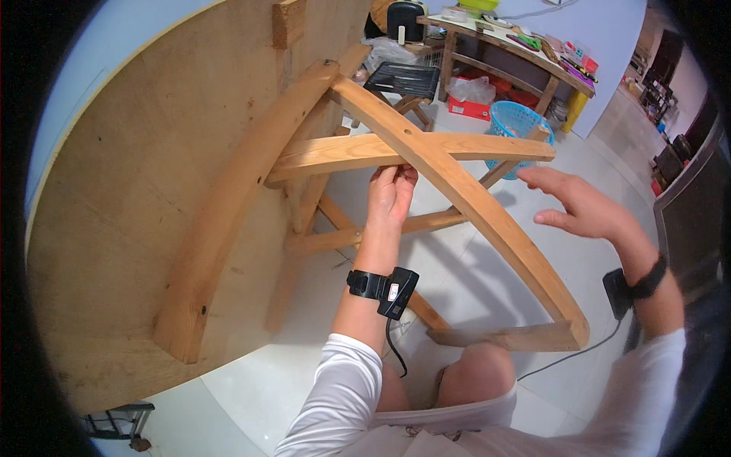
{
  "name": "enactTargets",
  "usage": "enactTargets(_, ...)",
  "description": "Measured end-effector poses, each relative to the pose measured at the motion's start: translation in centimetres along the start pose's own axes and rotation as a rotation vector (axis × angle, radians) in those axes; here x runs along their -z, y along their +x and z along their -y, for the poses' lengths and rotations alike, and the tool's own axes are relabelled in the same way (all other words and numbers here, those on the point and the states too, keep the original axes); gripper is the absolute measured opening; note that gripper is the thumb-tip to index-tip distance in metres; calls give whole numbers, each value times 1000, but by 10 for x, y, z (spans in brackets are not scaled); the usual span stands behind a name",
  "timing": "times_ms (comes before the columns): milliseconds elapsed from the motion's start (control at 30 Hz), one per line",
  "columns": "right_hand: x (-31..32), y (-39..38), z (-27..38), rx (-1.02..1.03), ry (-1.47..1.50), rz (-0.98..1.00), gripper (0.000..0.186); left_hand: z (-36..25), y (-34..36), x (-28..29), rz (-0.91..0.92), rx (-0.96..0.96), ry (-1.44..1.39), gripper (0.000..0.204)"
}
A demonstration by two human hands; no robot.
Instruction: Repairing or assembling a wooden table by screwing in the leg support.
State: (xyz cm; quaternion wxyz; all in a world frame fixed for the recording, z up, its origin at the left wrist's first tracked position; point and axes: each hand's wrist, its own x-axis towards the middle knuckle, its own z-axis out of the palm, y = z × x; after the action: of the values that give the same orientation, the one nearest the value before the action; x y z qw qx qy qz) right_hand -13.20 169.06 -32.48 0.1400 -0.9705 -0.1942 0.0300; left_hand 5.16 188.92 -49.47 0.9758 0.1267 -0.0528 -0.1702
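Observation:
A round wooden tabletop [91, 251] stands tipped on its edge at the left, with crossed wooden legs folding out from its underside. My left hand [391, 194] reaches up to where the diagonal leg [487, 202] crosses the upper bar [343, 152]. Its fingertips are pinched together against the lower side of that joint, and whatever they grip is hidden. To the right of the diagonal leg, my right hand [582, 202] hangs in the air, fingers stretched out and holding nothing. Below it, a short crosspiece [510, 337] joins the leg's lower end near my knees.
Behind the legs are a small black-topped folding stool [403, 78] and a blue plastic basket [520, 122]. A cluttered workbench [502, 46] lines the far wall, with a red box [468, 109] beneath. Cables trail from the black devices strapped to my wrists.

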Motion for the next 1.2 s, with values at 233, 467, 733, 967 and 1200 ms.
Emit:
enactTargets(233, -15, -16, 24, 74, 16, 99, 57, -8, 4, 9, 31, 30, 0, 12)
enactTargets(467, -33, -29, 40, -15, 122, 48, 77, -14, 4, 13, -108, 80, 23, 12)
enactTargets(733, -55, -29, 45, -134, 181, 5, 84, -50, -10, 63, -311, 83, -78, 13)
enactTargets(967, -67, -26, 41, -216, 261, -65, 84, -103, -59, 118, -286, 5, -59, 10)
enactTargets(1200, -70, -22, 32, -257, 293, -60, 82, -137, -127, 155, -498, 77, 152, 16)
